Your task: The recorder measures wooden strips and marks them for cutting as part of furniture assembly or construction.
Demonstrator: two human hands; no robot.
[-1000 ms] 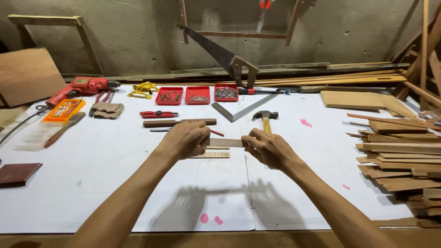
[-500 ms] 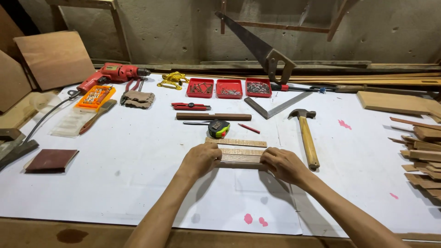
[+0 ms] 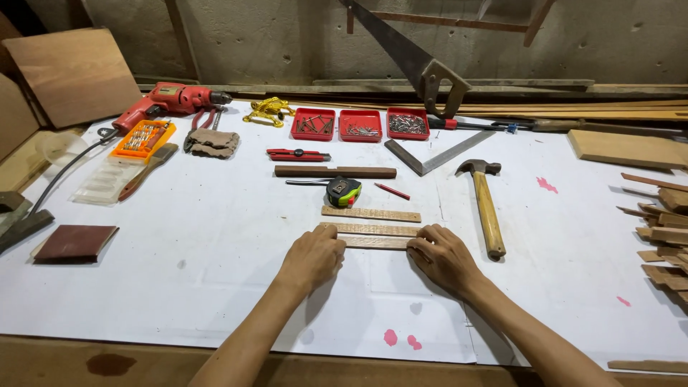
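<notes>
A moment ago we held a short strip in the air; now our left hand (image 3: 313, 256) and right hand (image 3: 443, 256) rest low on the white-covered workbench (image 3: 179, 236), fingers curled over the two ends of the nearest thin pale wooden strip (image 3: 375, 243). It lies flat, touching a second like strip (image 3: 373, 229) just beyond it, with a third strip (image 3: 370, 213) slightly apart, farther off. So we judge the piece newly set down alongside its fellows. Beyond lie a green-and-black tape measure (image 3: 343, 190) and, to the right, a wooden-handled claw hammer (image 3: 486, 206).
</notes>
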